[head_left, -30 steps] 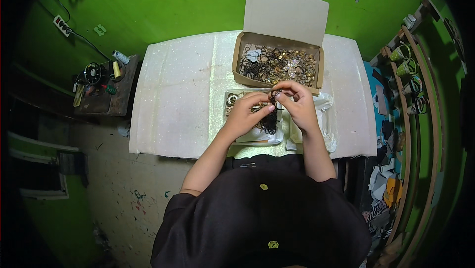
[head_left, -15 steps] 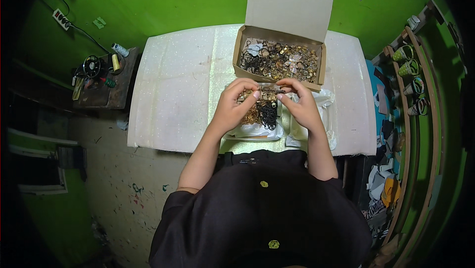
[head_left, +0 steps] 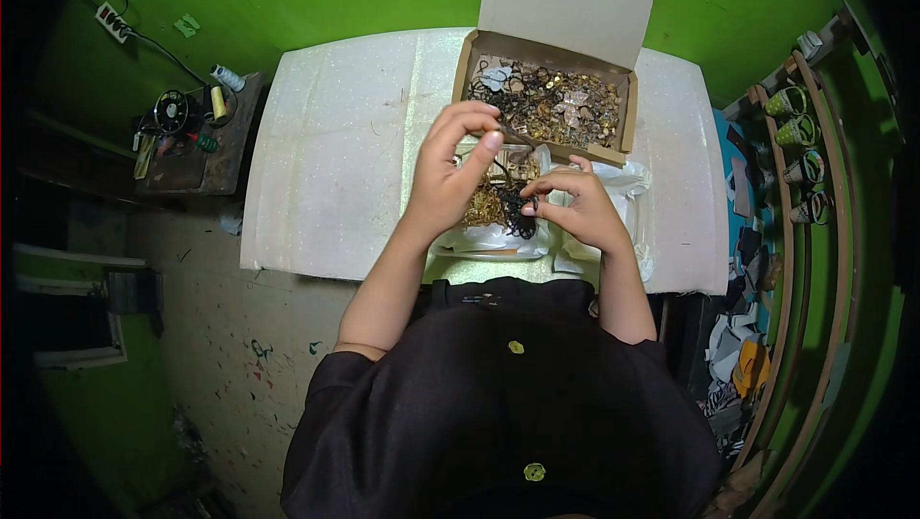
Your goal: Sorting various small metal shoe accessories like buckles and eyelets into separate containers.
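Note:
My left hand [head_left: 448, 169] is raised over the left part of a small compartmented container [head_left: 479, 253]. Its thumb and fingers pinch a thin dark strip, whose exact kind is too small to tell. Lower and to the right, my right hand [head_left: 583, 207] has thumb and forefinger closed at the edge of a heap of black loop-like pieces [head_left: 517, 222]. Whatever lies between those fingertips is hidden. Gold-coloured small pieces [head_left: 479, 210] fill the compartment beside the black heap. Just behind stands an open cardboard box [head_left: 628, 121] of mixed metal trinkets.
A crumpled white plastic bag [head_left: 628, 181] lies right of the container on the pale glittery table [head_left: 326, 155]. At the left, a small dark side table [head_left: 196, 169] carries thread spools and a winder. Slippers [head_left: 791, 131] hang on a wooden rack at the right.
Both hands were level, holding a thin dark piece between them. My left hand has risen with a dark strip; my right has dropped to the black heap.

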`<state>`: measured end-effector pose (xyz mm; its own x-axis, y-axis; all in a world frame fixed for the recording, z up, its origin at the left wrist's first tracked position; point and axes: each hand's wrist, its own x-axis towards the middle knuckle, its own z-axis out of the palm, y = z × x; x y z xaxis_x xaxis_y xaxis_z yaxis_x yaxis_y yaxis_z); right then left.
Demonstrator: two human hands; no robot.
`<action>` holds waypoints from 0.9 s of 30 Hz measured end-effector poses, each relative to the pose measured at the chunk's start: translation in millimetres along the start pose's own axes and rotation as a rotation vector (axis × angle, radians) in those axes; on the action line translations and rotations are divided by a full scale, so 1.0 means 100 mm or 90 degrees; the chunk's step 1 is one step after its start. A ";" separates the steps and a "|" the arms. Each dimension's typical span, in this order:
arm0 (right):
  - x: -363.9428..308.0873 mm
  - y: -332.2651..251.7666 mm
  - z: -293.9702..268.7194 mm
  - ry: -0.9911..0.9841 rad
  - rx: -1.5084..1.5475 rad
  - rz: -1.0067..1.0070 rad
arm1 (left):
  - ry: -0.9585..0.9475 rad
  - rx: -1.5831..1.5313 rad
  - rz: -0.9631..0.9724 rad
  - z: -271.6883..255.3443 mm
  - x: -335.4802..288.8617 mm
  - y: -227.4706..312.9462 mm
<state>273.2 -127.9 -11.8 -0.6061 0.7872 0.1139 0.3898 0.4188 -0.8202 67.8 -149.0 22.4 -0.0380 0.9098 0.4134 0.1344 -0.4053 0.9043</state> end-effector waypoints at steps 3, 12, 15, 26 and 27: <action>-0.01 0.02 0.03 0.014 0.007 -0.009 | 0.016 0.025 0.031 -0.09 0.03 0.06; 0.02 0.06 0.02 0.170 0.012 0.027 | 0.065 0.051 0.023 -0.21 -0.04 -0.06; 0.04 0.10 0.03 0.183 -0.036 0.035 | 0.061 0.044 0.003 -0.23 -0.07 -0.09; 0.10 0.35 0.22 0.172 -0.126 0.079 | 0.036 0.059 -0.026 -0.29 -0.14 -0.18; 0.10 0.39 0.25 0.164 -0.137 0.087 | 0.038 0.059 -0.026 -0.29 -0.14 -0.19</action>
<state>265.1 -114.6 -56.8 -0.3541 0.9193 0.1716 0.6085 0.3659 -0.7041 37.5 -156.9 2.3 -0.1033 0.9175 0.3840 0.2225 -0.3549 0.9080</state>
